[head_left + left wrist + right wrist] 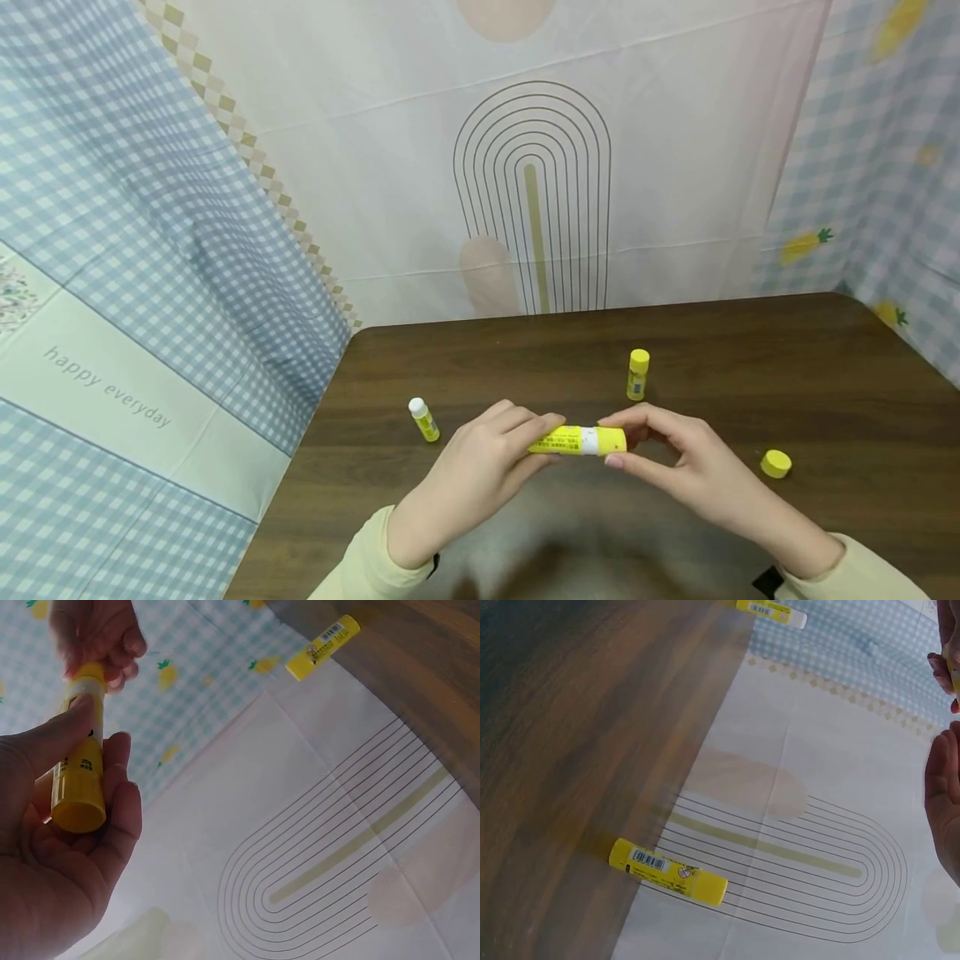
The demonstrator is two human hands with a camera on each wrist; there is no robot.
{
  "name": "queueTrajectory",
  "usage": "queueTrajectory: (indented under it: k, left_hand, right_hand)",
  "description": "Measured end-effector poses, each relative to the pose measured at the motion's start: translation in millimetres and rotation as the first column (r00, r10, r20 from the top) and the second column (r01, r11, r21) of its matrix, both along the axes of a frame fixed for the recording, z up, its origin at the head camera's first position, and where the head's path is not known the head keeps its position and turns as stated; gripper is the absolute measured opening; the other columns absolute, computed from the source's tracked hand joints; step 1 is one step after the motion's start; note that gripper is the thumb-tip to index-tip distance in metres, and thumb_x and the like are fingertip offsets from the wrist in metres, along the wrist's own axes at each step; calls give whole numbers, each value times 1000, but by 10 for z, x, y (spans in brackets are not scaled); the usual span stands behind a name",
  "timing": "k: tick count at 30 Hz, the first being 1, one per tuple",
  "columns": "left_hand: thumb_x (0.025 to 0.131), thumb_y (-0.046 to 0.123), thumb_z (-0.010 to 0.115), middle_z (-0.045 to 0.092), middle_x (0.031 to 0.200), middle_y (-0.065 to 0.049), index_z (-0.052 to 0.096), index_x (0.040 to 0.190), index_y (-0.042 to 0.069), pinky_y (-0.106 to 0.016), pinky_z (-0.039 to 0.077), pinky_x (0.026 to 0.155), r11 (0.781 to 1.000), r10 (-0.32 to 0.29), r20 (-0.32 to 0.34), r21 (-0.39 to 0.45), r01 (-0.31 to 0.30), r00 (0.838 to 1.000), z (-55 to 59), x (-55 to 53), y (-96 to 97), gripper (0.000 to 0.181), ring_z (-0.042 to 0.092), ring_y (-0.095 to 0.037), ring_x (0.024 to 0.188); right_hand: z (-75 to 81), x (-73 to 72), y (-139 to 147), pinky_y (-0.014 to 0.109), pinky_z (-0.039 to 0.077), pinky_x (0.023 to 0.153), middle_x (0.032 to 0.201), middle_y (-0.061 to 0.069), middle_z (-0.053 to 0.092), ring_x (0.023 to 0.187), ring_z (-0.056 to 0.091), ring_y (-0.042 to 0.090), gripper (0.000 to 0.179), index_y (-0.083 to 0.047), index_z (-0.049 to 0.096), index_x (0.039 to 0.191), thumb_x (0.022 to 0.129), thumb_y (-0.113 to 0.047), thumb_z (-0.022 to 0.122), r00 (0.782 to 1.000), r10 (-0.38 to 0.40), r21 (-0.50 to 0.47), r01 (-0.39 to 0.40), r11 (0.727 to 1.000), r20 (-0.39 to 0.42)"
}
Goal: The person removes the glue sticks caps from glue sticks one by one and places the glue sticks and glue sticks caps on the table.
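Both hands are on one yellow glue stick (566, 440), held level above the front of the table. My left hand (487, 450) grips its labelled barrel, with the thumb along the side in the left wrist view. My right hand (686, 458) pinches the yellow end just past a white band, between thumb and fingers. A second glue stick (637, 375), yellow at the top, stands upright behind the hands. A third, white-topped glue stick (425, 420) stands to the left. On the right lies a short yellow cap (776, 463).
The dark brown wooden table (525, 358) has a rounded back edge against a pale printed cloth (375, 183). Blue checked cloth (225, 275) hangs at the left, and more checked cloth with pineapples (892, 208) hangs at the right.
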State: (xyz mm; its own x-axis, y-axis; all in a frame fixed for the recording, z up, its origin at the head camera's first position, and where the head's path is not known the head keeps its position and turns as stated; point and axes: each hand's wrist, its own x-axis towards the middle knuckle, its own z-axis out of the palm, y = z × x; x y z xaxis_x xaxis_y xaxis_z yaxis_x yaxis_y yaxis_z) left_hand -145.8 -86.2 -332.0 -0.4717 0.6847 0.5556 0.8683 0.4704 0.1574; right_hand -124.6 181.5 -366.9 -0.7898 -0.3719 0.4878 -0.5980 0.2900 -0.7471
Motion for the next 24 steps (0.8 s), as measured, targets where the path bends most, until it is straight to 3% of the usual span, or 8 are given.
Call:
queueTrajectory:
  k: [4,8,10,13,16,20,24]
  left_hand:
    - [89,21,79,70,105,6,70,121,12,-20,52,81,1000,7,-6,-19,-7,1000,-5,5,-10,35,60,-8,93]
    - [89,22,79,70,104,6,70,121,11,-20,52,79,1000,11,-11,-16,-11,1000,-26,3,-15,35,60,-8,92]
    - [89,22,79,70,103,6,70,121,12,-20,52,79,1000,13,-13,-15,-13,1000,-33,4,-15,35,60,-8,92]
    - [89,22,79,69,104,6,70,121,12,-20,52,80,1000,14,-10,-15,-14,1000,-36,8,-14,35,60,-8,93]
    - [90,22,79,69,105,6,70,121,12,-20,52,81,1000,12,-3,-19,-12,1000,-34,14,-12,34,60,-8,93]
    - [90,23,79,70,105,6,70,121,12,-20,52,80,1000,13,-4,-21,-13,1000,-36,20,-12,34,60,-8,93]
    - [90,22,79,70,105,6,70,121,12,-20,52,80,1000,9,-11,-15,-10,1000,-39,23,-10,34,60,-8,93]
  right_hand:
    - [-16,-3,-4,23,54,75,108,-1,70,86,64,13,49,-14,65,127,83,3,79,997,14,-23,-16,1000,-74]
    - [-26,-12,4,24,54,76,113,-2,69,88,66,11,60,-14,58,138,84,0,80,998,-20,13,21,1000,-59]
    - [-27,-11,9,26,54,75,113,-5,69,88,67,10,58,-16,57,139,87,-3,78,999,-41,38,42,998,-28]
    - [-24,-5,11,26,54,73,109,-8,71,87,66,9,41,-19,65,128,91,-5,75,998,-55,47,55,997,16]
    - [-20,-4,9,25,54,72,103,-8,71,84,65,10,34,-19,69,119,89,-5,76,999,-39,23,39,999,-3]
    - [-19,2,9,25,53,73,103,-5,70,82,63,12,41,-16,68,119,84,-1,80,999,-11,-10,10,1000,-50]
    - [-25,14,12,25,54,74,112,-6,69,85,64,11,45,-18,65,127,86,-5,79,1000,-26,18,26,1000,-2]
